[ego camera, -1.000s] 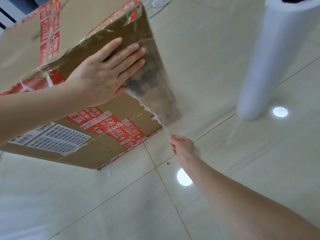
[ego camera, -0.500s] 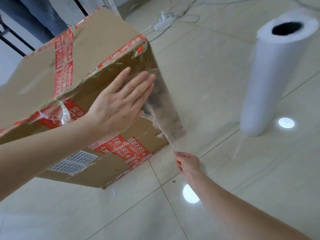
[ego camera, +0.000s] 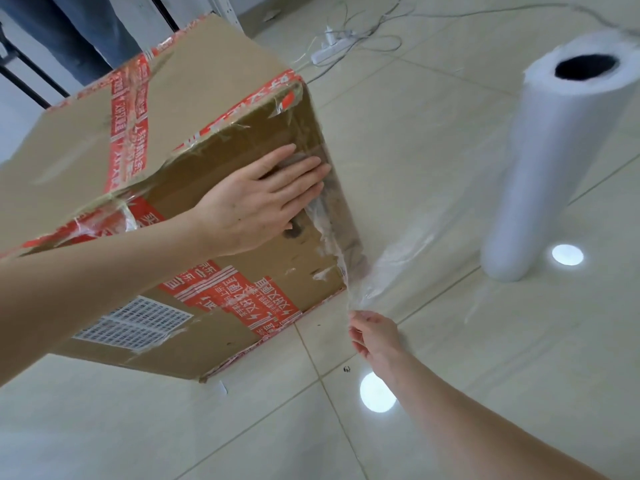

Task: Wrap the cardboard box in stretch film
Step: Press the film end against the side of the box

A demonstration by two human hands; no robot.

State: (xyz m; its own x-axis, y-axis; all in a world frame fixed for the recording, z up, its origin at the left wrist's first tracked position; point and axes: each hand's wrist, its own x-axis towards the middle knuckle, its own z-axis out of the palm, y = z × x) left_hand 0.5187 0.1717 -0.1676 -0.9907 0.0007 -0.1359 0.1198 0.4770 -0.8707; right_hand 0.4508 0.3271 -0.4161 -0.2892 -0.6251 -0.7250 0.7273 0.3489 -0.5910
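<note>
Through the head camera, we are looking down at the cardboard box (ego camera: 214,109) standing on the tiled floor (ego camera: 450,375), crossed with red tape (ego camera: 128,112) and bearing a white label (ego camera: 135,322) on its near side. We are pressing our left hand (ego camera: 256,206) flat, fingers straight and together, against that near side, pinning the end of the stretch film (ego camera: 398,258) at the box's right edge. Our right hand (ego camera: 374,336) is pinching the film's bunched lower edge just beside the box's bottom corner. The film is stretching away to the roll (ego camera: 540,174), upright on the floor, well apart from the box. A power strip (ego camera: 329,51) is lying beyond.
</note>
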